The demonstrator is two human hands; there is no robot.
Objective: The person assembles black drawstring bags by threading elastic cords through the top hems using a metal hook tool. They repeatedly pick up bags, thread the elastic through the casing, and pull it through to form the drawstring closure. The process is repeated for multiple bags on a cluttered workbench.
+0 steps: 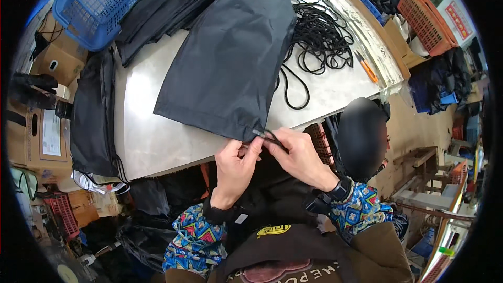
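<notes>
A black fabric pouch lies flat on the pale table, its near right corner reaching past the table's front edge. My left hand pinches that corner between thumb and fingers. Right beside it, my right hand is closed on a black cord at the same corner. The two thumbs almost meet there, and the exact spot where cord and fabric join is partly hidden by my fingertips. To the right of the pouch lies a loose tangle of black cords, one loop trailing toward me.
Orange-handled snips rest near the table's right edge. A stack of black fabric pieces and a blue plastic basket stand at the far left. More black pouches hang over the left edge. Another person is close on the right.
</notes>
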